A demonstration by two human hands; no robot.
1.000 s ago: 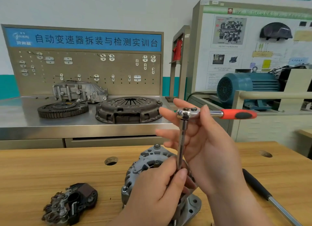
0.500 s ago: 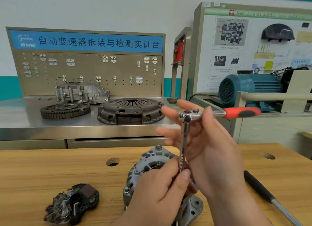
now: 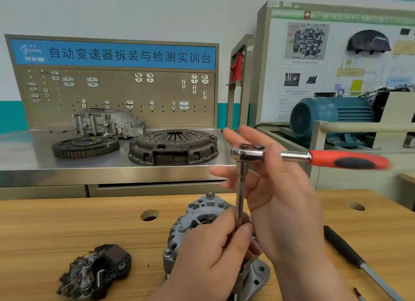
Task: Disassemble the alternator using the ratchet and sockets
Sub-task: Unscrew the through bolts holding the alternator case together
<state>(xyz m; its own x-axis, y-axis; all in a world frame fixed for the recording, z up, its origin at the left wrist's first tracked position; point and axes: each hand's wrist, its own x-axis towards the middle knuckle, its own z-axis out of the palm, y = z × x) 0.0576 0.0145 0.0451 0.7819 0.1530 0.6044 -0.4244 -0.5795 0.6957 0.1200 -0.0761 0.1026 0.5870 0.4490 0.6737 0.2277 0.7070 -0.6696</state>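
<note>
Near centre, left hand [image 3: 208, 255] pinches extension [image 3: 241, 192] over alternator [image 3: 197, 213]; right hand [image 3: 285, 210] thumb hooks ratchet [image 3: 249, 154], fingers splayed. Alternator likely heavy, rigid; brace casing.

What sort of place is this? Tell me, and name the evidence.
Probably a vehicle-mechanics training workshop: a tan metal pegboard with tool hooks, a dark clutch pressure plate on the steel bench, and a white diagram-covered teaching panel.

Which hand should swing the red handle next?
Right. The right hand is up at the ratchet, whose handle points to its side; the left hand is busy holding the bar low at the alternator.
</note>
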